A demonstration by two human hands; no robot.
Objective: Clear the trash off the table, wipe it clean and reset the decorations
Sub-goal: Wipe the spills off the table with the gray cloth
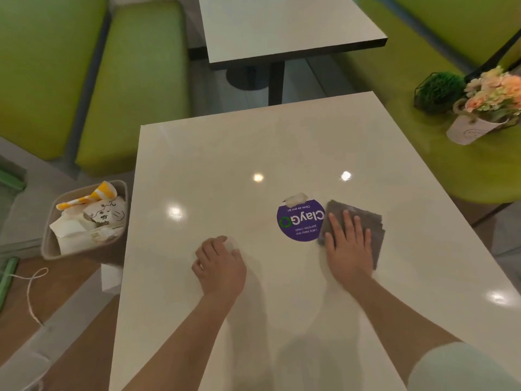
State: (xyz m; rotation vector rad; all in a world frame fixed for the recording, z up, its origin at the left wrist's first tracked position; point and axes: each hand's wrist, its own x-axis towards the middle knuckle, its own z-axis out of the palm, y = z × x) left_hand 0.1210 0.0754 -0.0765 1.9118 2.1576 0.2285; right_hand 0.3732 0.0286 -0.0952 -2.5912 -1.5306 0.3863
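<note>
Fingers: on the right hand (348, 244) they lie straight and slightly spread, pressed flat on a folded grey cloth (355, 230); on the left hand (218, 262) they are curled under, with something small and pale at the fingertips (235, 249), too blurred to tell whether it is pinched.

Head view, table: a pale glossy table (253, 292) fills the middle, with 4 bright light reflections on it.

Head view, cloth: it lies on the table at about 3 o'clock from the centre, its left edge touching a round purple sticker (299, 224).

Head view, sticker: white lettering, upside down from this side, and a green ring mark; it sits just left of the cloth.

Head view, scrap: 1 crumpled white scrap of paper (295, 199) rests on the sticker's far rim, at 12 o'clock from it.

Head view, bin: a tan bin (53, 244) stands off the table's left edge at 9 o'clock, holding paper wrappers, a cup with a drawn face and a yellow-and-white striped piece.

Head view, decorations: a white flower pot (469, 130) with peach blooms and a round green plant (439, 91) in a dark wire frame stand side by side on the green bench (423, 153) at 2 o'clock, off the table.

Head view, background: a 2nd table (287, 24) stands at 12 o'clock.
</note>
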